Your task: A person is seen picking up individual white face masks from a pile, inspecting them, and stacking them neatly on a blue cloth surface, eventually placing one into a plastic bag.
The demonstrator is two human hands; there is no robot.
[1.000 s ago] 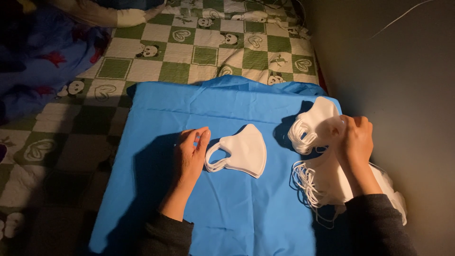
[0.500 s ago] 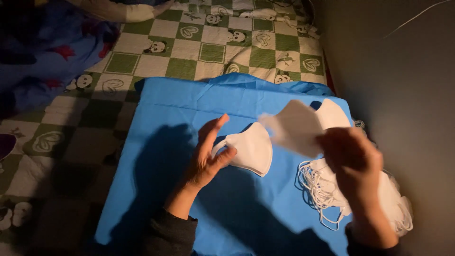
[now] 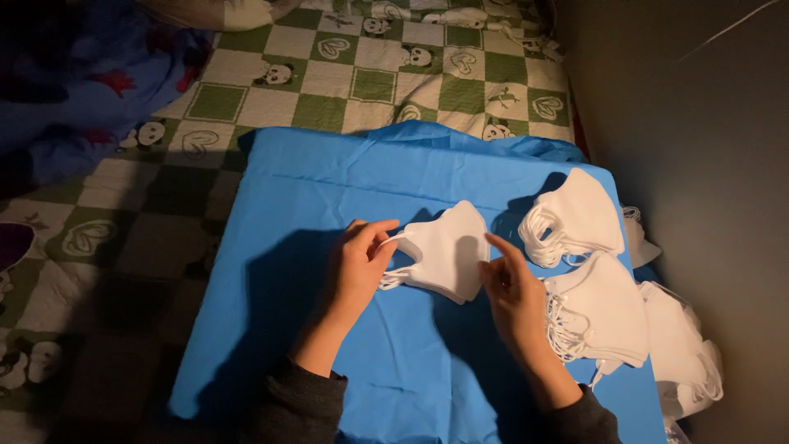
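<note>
Observed: a small stack of white face masks (image 3: 444, 251) lies near the middle of a blue cloth (image 3: 312, 205), which is spread flat over a green-and-white checked quilt (image 3: 353, 74).

Left hand (image 3: 357, 267): resting on the blue cloth at the left edge of the stack, fingers (image 3: 380, 234) curled and pinching the ear loops on that side. The hand is closed on the loops, not spread.

Right hand (image 3: 514, 288): placed at the right edge of the same stack, fingers extended and close together, with the fingertips (image 3: 493, 241) touching the top mask. Whether it grips the mask or only presses on it cannot be told. Both forearms wear dark sleeves (image 3: 304, 403).

Stack condition: the masks lie flat, rounded edge toward the right hand, loops toward the left hand. The count in the stack cannot be told.

Surroundings: two further piles of white masks sit to the right on the blue cloth, an upper pile (image 3: 575, 218) and a lower pile (image 3: 600, 308), each with loose loops bunched on its left side. The lower pile is just beside the right wrist. More masks (image 3: 682, 353) lie past the cloth's right edge against a grey wall (image 3: 699, 123). A blue patterned blanket (image 3: 74, 90) lies at the upper left on the quilt.
</note>
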